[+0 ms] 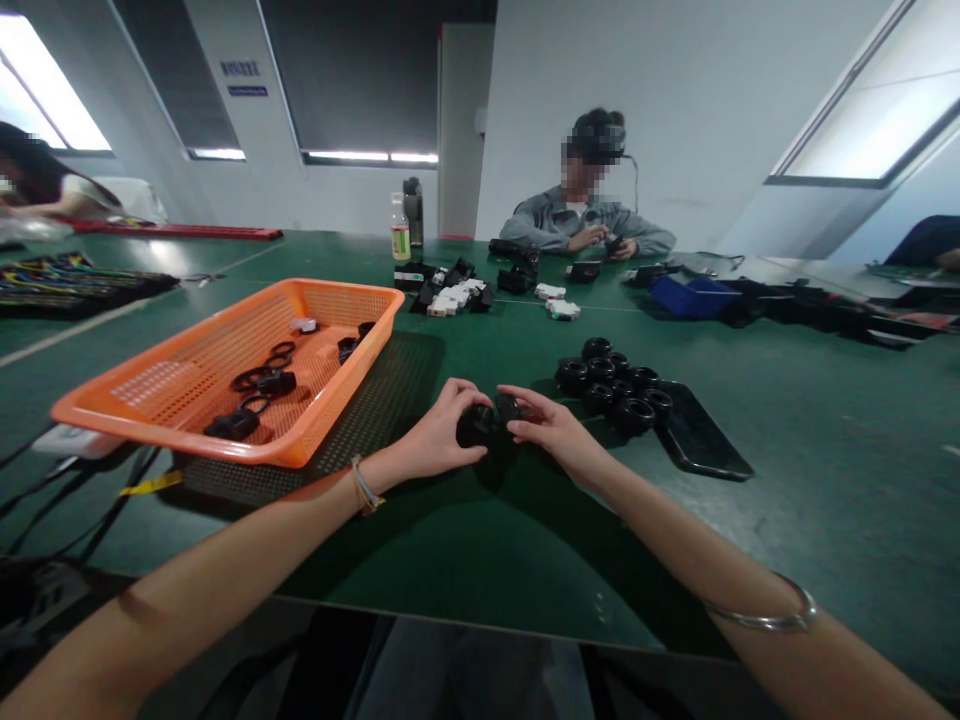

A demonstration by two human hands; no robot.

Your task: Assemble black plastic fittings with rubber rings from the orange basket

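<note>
Low over the green table, my left hand [442, 430] is closed round a round black plastic part [474, 426]. Just to its right, my right hand [544, 425] pinches a smaller black piece [508, 407] between thumb and fingers. The two pieces are close together; whether they touch I cannot tell. A group of black ring-shaped parts [600, 372] stands right of my right hand. To the left, an orange perforated basket [300, 452] holds several black parts, among them loose rings [259, 380].
A black phone-like slab [701, 430] lies beside the ring-shaped parts. Farther back are white and black pieces [454, 295], a bottle [400, 230] and a blue bin [691, 297]. A co-worker [589, 215] sits across the green table [465, 560], handling something small.
</note>
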